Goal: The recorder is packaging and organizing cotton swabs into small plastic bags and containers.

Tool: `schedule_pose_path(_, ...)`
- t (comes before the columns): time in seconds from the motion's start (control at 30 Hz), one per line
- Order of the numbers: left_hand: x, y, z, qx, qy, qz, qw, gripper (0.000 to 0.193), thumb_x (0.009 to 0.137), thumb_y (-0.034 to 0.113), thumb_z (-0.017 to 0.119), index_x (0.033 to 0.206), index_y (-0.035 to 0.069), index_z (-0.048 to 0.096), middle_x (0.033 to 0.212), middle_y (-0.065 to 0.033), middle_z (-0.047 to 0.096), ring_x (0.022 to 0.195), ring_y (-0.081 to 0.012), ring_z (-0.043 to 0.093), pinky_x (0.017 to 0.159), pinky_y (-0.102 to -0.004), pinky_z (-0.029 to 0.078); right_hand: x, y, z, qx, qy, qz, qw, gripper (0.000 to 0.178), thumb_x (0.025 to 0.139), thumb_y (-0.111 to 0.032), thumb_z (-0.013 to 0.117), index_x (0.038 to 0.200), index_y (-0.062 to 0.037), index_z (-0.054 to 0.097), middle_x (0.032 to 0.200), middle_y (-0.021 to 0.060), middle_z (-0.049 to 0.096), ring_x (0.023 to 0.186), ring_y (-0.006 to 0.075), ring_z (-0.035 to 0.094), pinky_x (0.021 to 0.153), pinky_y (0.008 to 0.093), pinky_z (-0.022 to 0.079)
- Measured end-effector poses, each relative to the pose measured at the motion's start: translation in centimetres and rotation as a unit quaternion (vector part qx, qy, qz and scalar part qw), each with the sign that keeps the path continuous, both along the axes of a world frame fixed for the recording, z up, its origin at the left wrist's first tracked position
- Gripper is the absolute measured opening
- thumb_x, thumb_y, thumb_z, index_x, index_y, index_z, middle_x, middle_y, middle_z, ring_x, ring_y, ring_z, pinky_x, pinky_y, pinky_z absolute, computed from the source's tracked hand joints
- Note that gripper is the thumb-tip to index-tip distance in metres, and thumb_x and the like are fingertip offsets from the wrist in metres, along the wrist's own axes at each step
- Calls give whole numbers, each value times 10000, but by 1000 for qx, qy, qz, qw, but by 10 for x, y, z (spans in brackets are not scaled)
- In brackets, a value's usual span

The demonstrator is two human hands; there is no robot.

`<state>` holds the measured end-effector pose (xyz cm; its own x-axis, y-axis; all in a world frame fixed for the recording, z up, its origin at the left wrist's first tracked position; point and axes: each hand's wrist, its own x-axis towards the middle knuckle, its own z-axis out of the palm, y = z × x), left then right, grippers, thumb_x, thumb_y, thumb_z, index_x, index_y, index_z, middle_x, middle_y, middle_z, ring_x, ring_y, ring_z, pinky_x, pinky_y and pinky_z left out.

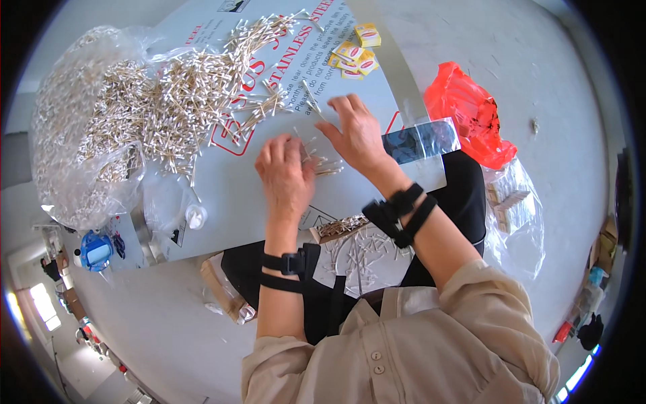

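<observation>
My left hand (286, 174) is over the table with its fingers curled down among cotton swabs, a few tips poking out past the knuckles. A small bunch of cotton swabs (328, 166) lies just right of its thumb. To the right, my right hand (360, 135) is held with thumb and fingers apart, and nothing shows between them. Loose swabs (310, 96) lie on the sheet beyond its thumb. A large heap of cotton swabs (168, 94) spills from a clear plastic bag (64, 128) at the left.
Small yellow boxes (355, 52) sit at the table's far side. A dark glossy flat item (422, 141) is at the right edge, near a red plastic bag (464, 114). A box of swabs (340, 229) and a swab-strewn tray (367, 259) are at my lap. Packs in clear plastic (515, 202) lie right.
</observation>
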<state>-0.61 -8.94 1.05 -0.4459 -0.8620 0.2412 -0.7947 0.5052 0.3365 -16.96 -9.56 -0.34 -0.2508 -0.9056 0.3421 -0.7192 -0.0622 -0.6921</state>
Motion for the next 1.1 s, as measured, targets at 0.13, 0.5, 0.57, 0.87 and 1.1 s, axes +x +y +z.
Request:
schedule_pose_path(0.13, -11, 32, -3, 37, -71, -38, 996, 622, 779, 216, 677, 1322, 21, 446, 1381, -139, 404, 1297, -321, 350, 1085, -513, 237, -4, -36, -12, -12, 126, -3, 992, 216, 731, -161, 688, 902, -59, 605, 806, 95, 569, 899, 284, 573, 771, 394, 476)
schedule_pose_path(0.5, -12, 37, -11, -5, 29, 10, 1000, 542, 824, 178, 623, 1308, 9, 448, 1333, -185, 414, 1256, -363, 356, 1055, -492, 269, -7, -15, -10, 30, 100, 226, 969, 71, 723, -116, 653, 723, -113, 583, 775, 29, 554, 843, 240, 563, 737, 370, 458)
schedule_pose_path(0.57, -8, 28, -11, -23, 37, 43, 998, 555, 810, 192, 645, 1301, 11, 458, 1328, -191, 416, 1254, -364, 360, 1047, -494, 284, -9, -13, -8, 38, 90, 246, 964, 78, 720, -119, 659, 714, -117, 581, 772, 24, 552, 847, 238, 561, 734, 366, 456)
schedule_pose_path(0.87, -5, 30, -19, -1, -68, 5, 998, 597, 846, 261, 622, 1356, 33, 409, 1434, -160, 358, 1344, -354, 290, 1091, -516, 211, -13, 7, -12, 45, -151, 171, 973, 140, 780, -7, 614, 909, -36, 660, 862, 84, 590, 856, 233, 570, 779, 311, 461)
schedule_pose_path(1.1, -17, 13, -10, 24, -105, -6, 994, 689, 866, 416, 561, 1424, 89, 325, 1493, -160, 269, 1399, -328, 212, 1092, -591, 137, 8, 41, -5, 8, -375, 32, 927, 177, 878, -3, 515, 1028, 35, 602, 1118, 123, 584, 976, 189, 581, 829, 271, 456)
